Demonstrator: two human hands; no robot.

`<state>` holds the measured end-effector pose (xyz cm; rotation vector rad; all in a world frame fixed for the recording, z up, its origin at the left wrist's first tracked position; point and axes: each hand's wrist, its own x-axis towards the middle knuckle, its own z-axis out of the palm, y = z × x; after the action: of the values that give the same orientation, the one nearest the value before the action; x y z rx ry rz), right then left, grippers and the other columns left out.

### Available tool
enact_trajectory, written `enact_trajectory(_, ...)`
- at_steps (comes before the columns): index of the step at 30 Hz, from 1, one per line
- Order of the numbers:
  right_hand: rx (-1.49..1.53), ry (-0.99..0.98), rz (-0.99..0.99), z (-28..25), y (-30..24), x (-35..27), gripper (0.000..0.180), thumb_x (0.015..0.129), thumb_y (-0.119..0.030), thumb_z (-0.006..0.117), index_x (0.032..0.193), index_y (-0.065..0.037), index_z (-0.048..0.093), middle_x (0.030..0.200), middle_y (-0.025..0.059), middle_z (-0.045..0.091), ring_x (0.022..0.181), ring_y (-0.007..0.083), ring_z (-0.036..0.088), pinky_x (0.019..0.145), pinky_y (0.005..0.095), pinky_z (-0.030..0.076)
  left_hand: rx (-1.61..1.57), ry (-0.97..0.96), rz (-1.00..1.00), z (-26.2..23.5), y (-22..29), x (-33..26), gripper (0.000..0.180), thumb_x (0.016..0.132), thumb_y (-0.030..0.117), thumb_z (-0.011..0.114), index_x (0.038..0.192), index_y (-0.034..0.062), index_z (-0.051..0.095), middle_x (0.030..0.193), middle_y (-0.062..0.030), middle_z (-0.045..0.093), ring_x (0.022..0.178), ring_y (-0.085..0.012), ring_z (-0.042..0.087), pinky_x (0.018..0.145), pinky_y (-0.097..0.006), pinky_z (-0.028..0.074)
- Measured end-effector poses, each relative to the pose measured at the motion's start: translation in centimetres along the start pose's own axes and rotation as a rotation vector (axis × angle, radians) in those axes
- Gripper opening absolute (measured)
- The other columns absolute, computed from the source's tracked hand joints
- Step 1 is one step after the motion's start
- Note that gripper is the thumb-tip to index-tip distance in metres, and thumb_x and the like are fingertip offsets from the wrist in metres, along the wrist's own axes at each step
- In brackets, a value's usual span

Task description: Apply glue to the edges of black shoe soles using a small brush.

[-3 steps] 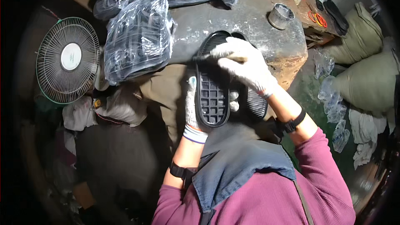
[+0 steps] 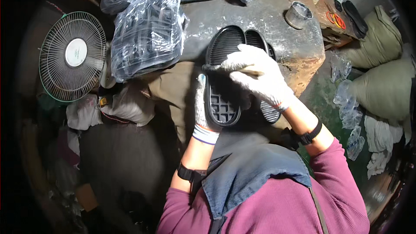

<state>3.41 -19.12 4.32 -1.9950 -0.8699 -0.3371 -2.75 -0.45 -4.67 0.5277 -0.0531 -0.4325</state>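
A black shoe sole (image 2: pixel 224 108) with a raised rim lies tilted up over my lap. Ribs cover its far half and square cells its near half. My left hand (image 2: pixel 201 108), in a whitish knit glove, grips it with the thumb along the left edge; its other fingers are mostly hidden underneath. Over the middle of the sole, my gloved right hand (image 2: pixel 259 73) is closed in a pinch. A short dark brush-like piece (image 2: pixel 211 67) sticks out left from its fingertips; its exact kind is unclear. More black ribbed soles (image 2: pixel 255 39) lie behind, partly covered by my right hand.
Clear plastic bags of black items (image 2: pixel 147 34) sit on the worn dark bench (image 2: pixel 203 13). A smeared metal cup (image 2: pixel 299 15) stands at its right, near orange-handled scissors (image 2: pixel 336 20). A fan (image 2: pixel 73 56) is at left; stuffed green sacks (image 2: pixel 381 82) stand right.
My right hand and the dark piece have shifted slightly nearer along the sole, uncovering more of its ribbed far half. The whole view has tilted a little.
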Motion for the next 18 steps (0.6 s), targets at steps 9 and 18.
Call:
enact_trajectory(9, -0.068, -0.184, -0.246, 1.0, -3.1, -3.1, 0.026, 0.083, -0.023, 0.081, 0.109, -0.02, 0.078, 0.111, 0.0017, 0.074, 0.116, 0.0265, 0.066, 0.111, 0.0468, 0.046, -0.514, -0.16, -0.038, 0.3, 3.1, 1.8, 0.081, 0.105, 0.065, 0.04, 0.155, 0.0008, 0.042, 0.148, -0.0231, 0.056, 0.127, -0.0372, 0.061, 0.109, -0.052, 0.051)
enact_trajectory(18, 0.033, -0.326, -0.117, -2.0, -3.0, -4.0, 0.021, 0.089, -0.024, 0.077, 0.108, -0.016, 0.079, 0.112, 0.0002, 0.076, 0.118, 0.024, 0.065, 0.113, 0.047, 0.044, 0.009, -0.324, 0.128, -0.3, 9.0, 1.0, 0.11, 0.093, 0.078, 0.052, 0.16, -0.0054, 0.027, 0.157, -0.0305, 0.042, 0.123, -0.0499, 0.062, 0.1, -0.065, 0.054)
